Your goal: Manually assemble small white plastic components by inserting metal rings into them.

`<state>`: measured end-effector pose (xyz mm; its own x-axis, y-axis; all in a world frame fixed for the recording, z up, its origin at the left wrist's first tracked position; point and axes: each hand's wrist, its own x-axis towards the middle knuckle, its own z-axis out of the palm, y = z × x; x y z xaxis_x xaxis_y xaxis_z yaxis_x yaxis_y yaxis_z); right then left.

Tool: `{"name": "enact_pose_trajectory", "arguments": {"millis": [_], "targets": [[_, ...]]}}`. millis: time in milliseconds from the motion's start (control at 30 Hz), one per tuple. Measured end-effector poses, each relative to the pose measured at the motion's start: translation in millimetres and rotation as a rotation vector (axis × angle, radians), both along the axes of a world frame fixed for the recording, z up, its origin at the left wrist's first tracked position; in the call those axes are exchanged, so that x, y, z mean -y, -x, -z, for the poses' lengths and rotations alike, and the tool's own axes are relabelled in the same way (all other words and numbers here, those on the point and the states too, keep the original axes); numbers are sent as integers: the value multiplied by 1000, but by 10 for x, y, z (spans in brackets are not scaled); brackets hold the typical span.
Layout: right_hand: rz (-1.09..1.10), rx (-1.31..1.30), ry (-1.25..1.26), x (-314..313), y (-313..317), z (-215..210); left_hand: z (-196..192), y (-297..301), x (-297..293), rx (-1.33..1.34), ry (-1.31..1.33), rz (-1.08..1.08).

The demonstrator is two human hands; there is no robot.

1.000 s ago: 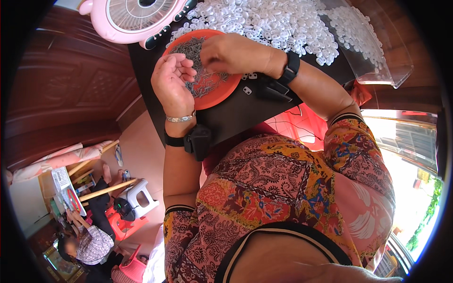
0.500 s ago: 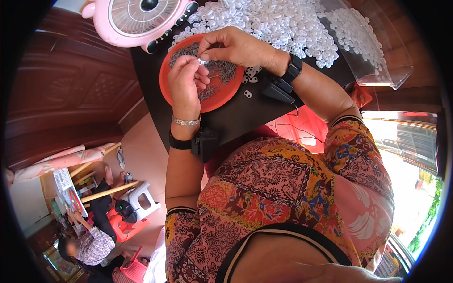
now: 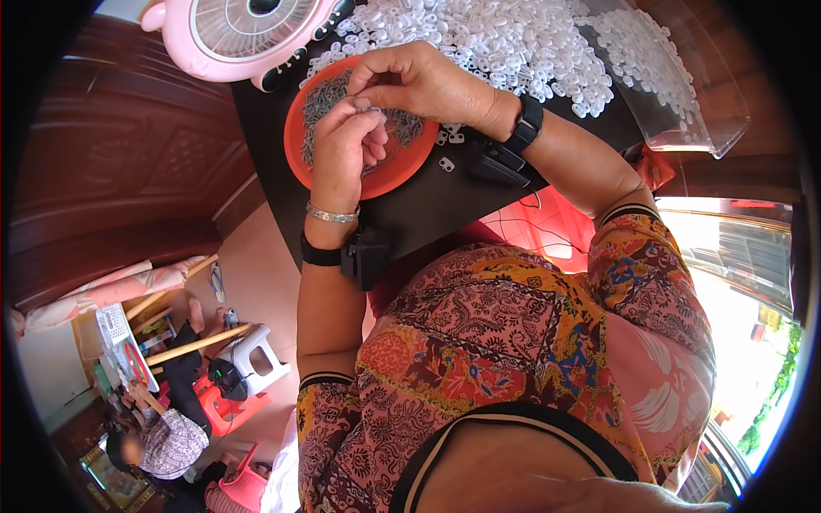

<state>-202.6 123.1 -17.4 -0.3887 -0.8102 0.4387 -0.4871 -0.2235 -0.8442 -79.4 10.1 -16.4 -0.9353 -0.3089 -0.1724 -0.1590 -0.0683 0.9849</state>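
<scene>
Left: dark red-brown carved wood panelling (image 3: 128,145) rose beside a pinkish floor (image 3: 256,227) | far centre: a black table (image 3: 428,201) stood | near left: a white stool (image 3: 235,349) stood by a red one | right: daylight glared through a bright opening (image 3: 731,316), green foliage (image 3: 774,385) beyond

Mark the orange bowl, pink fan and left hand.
Orange bowl (image 3: 402,171), head view: bare wall at lower right.
Pink fan (image 3: 250,32), head view: middle of its grille.
Left hand (image 3: 340,152), head view: middle of the hand.
</scene>
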Motion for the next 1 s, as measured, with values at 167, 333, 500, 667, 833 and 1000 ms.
{"name": "enact_pose_trajectory", "arguments": {"millis": [167,333,500,667,833,1000], "targets": [[-65,-224,-119,-93,54,-101,-5,-21,38,-199,-78,-230],[-256,-706,-332,-118,2,-53,-36,-22,86,-232,-93,-320],[-189,-789,-361,-90,-107,13,-11,-48,112,-214,-49,-280],[-112,-889,-334,-79,-172,63,-31,-40,104,-199,-55,-285],[-97,-827,-244,-47,-146,55,-44,-34,75,-223,-100,-332],[-192,-775,-242,-77,-135,-32,-47,-35,79,-234,-98,-335]]}}
